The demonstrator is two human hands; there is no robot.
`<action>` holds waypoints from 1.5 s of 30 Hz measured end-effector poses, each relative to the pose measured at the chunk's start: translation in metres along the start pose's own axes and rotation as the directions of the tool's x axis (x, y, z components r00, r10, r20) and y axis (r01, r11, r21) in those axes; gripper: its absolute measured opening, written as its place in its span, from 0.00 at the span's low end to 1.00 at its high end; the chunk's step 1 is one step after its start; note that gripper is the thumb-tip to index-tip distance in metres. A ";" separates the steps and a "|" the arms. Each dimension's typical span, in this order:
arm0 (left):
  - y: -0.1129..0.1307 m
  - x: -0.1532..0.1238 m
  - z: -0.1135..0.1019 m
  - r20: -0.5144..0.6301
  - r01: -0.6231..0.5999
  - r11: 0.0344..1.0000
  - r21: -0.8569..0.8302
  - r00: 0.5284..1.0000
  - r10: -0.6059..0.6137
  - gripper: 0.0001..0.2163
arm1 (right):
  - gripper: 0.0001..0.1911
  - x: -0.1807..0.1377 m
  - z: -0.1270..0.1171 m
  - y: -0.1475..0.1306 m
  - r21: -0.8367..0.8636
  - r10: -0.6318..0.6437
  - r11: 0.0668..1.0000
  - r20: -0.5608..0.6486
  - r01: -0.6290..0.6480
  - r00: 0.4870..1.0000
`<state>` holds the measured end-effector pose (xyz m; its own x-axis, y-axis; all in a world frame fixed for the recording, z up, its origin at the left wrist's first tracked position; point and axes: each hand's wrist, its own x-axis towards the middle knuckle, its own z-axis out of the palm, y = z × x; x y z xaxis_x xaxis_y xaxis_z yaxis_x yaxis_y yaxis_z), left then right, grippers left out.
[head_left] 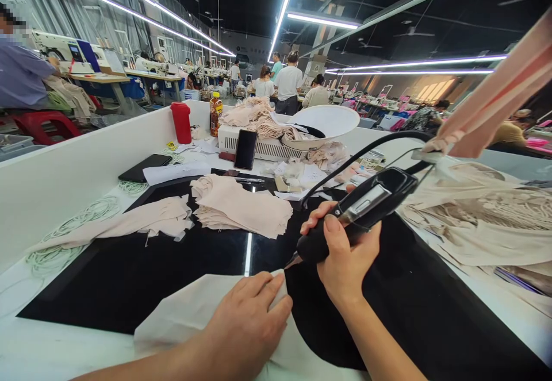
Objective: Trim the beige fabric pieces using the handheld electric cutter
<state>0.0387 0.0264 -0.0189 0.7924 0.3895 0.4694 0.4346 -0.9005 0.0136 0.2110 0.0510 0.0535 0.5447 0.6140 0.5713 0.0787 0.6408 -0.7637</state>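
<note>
My right hand [342,260] grips a black corded cutting tool [357,211], its tip down at the edge of a pale fabric piece [181,312] on the black glossy worktop [129,277]. My left hand [245,326] lies flat on that fabric with fingers stretched, close to the tool's tip. A stack of cut beige fabric pieces [241,206] lies further back on the worktop. Another beige strip of fabric [129,223] lies to its left.
A heap of beige fabric [478,220] fills the right side. At the back stand a red bottle [181,122], a drink bottle [215,114], a phone [245,149] leaning on a white box [265,150], and a white bowl [328,122]. White cord [73,226] lies left. Other people work behind.
</note>
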 end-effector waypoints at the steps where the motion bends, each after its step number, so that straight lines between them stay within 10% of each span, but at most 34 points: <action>1: 0.000 0.000 0.000 0.001 -0.001 1.000 0.000 1.000 0.001 0.07 | 0.17 0.000 0.000 -0.001 0.010 -0.001 1.000 0.000 0.001 1.000; 45: -0.009 0.005 -0.009 0.094 0.013 0.998 -0.057 0.996 -0.007 0.10 | 0.16 0.000 0.005 -0.004 0.096 -0.014 0.995 0.048 0.010 0.999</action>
<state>0.0344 0.0349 -0.0086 0.8258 0.4125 0.3846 0.4194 -0.9051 0.0703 0.2067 0.0505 0.0579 0.5025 0.6264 0.5960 0.0031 0.6880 -0.7257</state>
